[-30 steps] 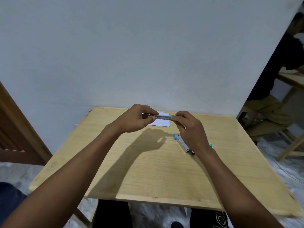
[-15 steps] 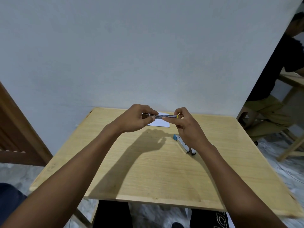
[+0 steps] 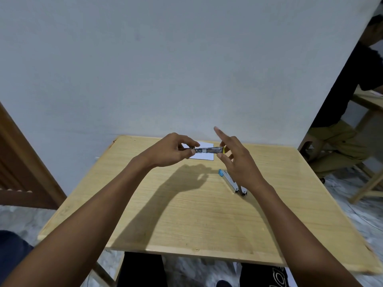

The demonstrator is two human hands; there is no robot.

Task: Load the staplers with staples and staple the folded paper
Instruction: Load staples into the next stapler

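My left hand (image 3: pixel 170 150) pinches one end of a small metal stapler with a yellow tip (image 3: pixel 209 150), held level above the far side of the wooden table (image 3: pixel 186 214). My right hand (image 3: pixel 238 162) is at the yellow end, its fingers spread and the index finger pointing up; the thumb lies just under the tip. A white folded paper (image 3: pixel 204 155) lies on the table behind the held stapler. A second stapler with a blue end (image 3: pixel 230 181) lies opened out on the table below my right hand, partly hidden by the wrist.
A grey wall rises right behind the table. A wooden door frame (image 3: pixel 24 172) stands at the left. At the right a seated person (image 3: pixel 339 131) is beside another wooden table (image 3: pixel 369 104).
My right hand has let go of the yellow end of the stapler and spread its fingers, index finger raised. My left hand keeps its hold in the same place.
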